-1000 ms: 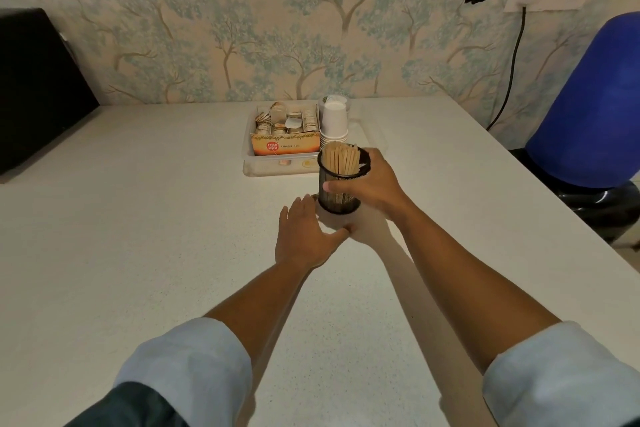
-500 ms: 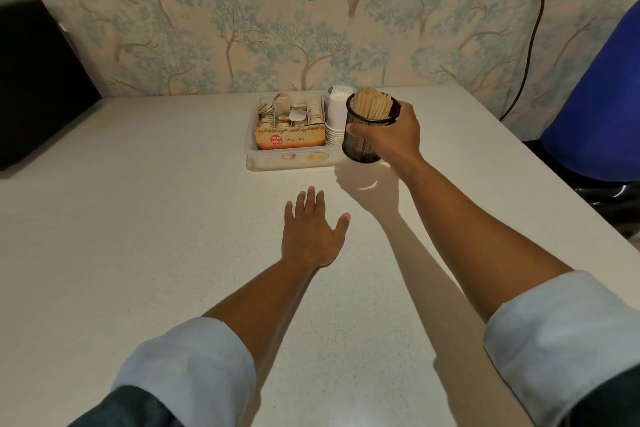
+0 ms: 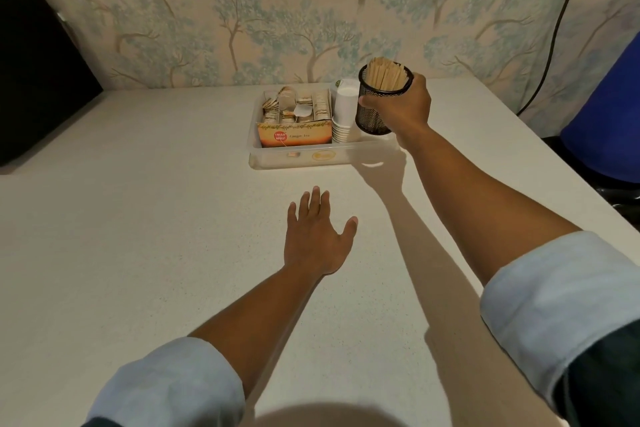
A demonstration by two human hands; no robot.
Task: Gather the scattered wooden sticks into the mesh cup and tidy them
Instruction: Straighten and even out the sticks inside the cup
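the right hand (image 3: 403, 108) curls round the black mesh cup (image 3: 379, 104), thumb on its near wall, fingers wrapped behind, holding it upright above the right end of the clear plastic tray (image 3: 298, 158) at about one o'clock from the middle of the white table (image 3: 138, 218). whether the cup's base touches the tray cannot be told. the wooden sticks (image 3: 384, 73) stand bunched inside the cup, tips rising past its rim. just to the cup's nine o'clock sits a stack of white paper cups (image 3: 344, 108), and further toward nine o'clock a ginger tea box (image 3: 294, 137) in the same tray. the left hand (image 3: 317, 236) lies flat near the table's centre, fingers straight and slightly spread, holding nothing.
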